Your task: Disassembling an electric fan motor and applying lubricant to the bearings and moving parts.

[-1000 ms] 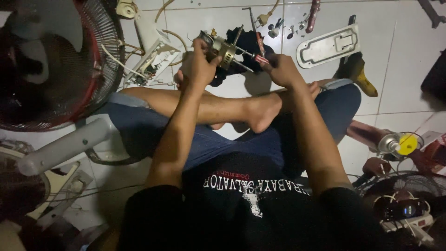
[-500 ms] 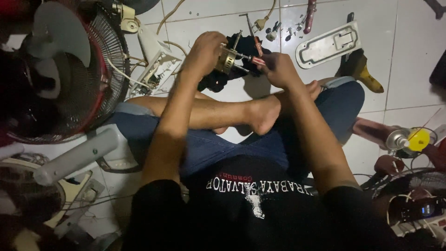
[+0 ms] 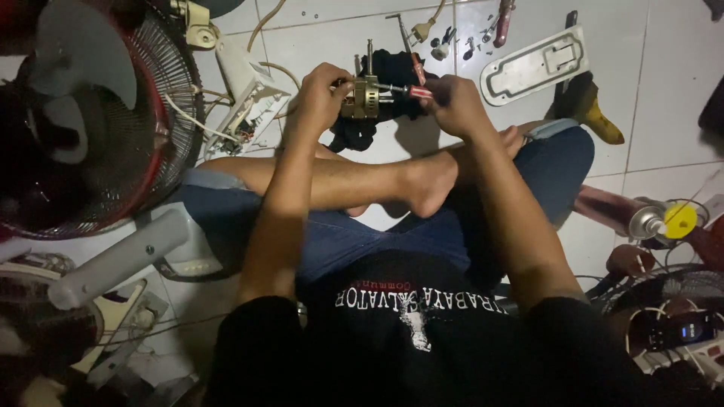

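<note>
I sit cross-legged on a white tiled floor. My left hand (image 3: 320,94) grips a small brass-coloured fan motor (image 3: 363,98) with a thin shaft sticking up, held above a black cloth (image 3: 354,132). My right hand (image 3: 452,105) is closed around a red-handled screwdriver (image 3: 411,92), whose tip points left into the motor. Both hands are just beyond my crossed bare feet (image 3: 430,181).
A fan with a wire guard (image 3: 98,128) lies at the left, with a grey stand (image 3: 121,260) below it. An open white switch housing (image 3: 245,98) with wires lies beside the motor. A white plate (image 3: 535,64), loose screws, a yellow-capped can (image 3: 664,222) and tools lie at the right.
The view has tilted a little, so the hands and the motor sit lower in the picture. The motor has been turned in my left hand, and the screwdriver stays against it.
</note>
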